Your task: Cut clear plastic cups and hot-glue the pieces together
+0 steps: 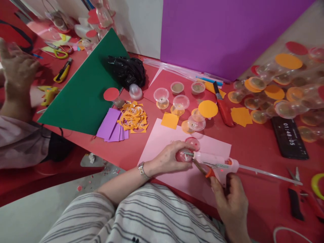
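My left hand (pixel 173 157) is curled around a small clear plastic cup (pixel 186 156) above the pink sheet (pixel 157 148). Right beside it is another clear cup with a red disc (pixel 192 143). My right hand (pixel 231 199) grips the handle of a pink glue gun (pixel 211 159), its metal nozzle at the mouth of the held cup. From the gun's rear sticks out a long clear glue stick (pixel 270 174). An orange part with a brownish tip (pixel 210 173) sits below the barrel, near my right fingers; its kind is unclear.
Clear cups on orange discs (pixel 181 101) stand ahead. Stacked cups (pixel 283 91) and a phone timer (pixel 290 138) are right, pliers (pixel 295 199) nearer. A red-handled cutter (pixel 225 111), orange scraps (pixel 134 116), purple cards (pixel 112 126) and a green board (pixel 83 91) lie about. A co-worker's hand (pixel 19 71) is left.
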Motion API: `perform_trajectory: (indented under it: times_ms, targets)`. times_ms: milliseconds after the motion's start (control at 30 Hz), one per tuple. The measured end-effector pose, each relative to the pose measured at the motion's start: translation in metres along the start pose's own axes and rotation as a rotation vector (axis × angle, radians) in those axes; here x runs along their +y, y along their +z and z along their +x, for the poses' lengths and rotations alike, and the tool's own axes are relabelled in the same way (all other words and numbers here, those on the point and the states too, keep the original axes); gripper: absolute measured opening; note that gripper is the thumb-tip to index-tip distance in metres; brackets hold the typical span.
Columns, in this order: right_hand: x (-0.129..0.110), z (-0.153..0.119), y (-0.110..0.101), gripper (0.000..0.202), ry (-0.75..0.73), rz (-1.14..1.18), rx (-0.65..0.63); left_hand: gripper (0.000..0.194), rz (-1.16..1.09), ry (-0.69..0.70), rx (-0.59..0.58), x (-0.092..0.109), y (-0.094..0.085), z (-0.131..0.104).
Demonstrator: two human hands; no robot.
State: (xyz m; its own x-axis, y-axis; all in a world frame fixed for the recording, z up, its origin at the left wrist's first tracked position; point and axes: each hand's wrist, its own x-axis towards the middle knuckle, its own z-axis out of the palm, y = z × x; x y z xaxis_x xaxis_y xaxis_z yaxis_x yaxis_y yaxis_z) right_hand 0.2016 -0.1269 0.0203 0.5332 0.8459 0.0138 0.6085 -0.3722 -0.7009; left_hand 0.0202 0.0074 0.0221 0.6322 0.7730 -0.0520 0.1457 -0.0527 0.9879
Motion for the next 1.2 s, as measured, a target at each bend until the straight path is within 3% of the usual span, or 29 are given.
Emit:
perform_trajectory:
  times_ms: [267, 533, 900, 1200]
  targets:
    - [-0.0049, 0.0023, 0.0, 0.052, 0.036, -0.004, 0.011, 0.046, -0.03, -0.08, 0.001, 0.0038, -0.0006, -0.0024]
    - [-0.0046, -0.0011, -0.0012, 0.054, 0.067, 0.007, 0.007, 0.049, -0.145, -0.207, 0.078, 0.0022, 0.0001, -0.0016]
    - [-0.0042, -0.0021, 0.0021, 0.052, 0.091, 0.031, -0.001, 0.055, -0.166, -0.231, 0.135, -0.0037, 0.0077, -0.0005]
    - [-0.0041, -0.0003, 0.0044, 0.054, 0.036, -0.008, 0.036, 0.051, -0.207, -0.23, 0.085, -0.0018, 0.0058, -0.0029]
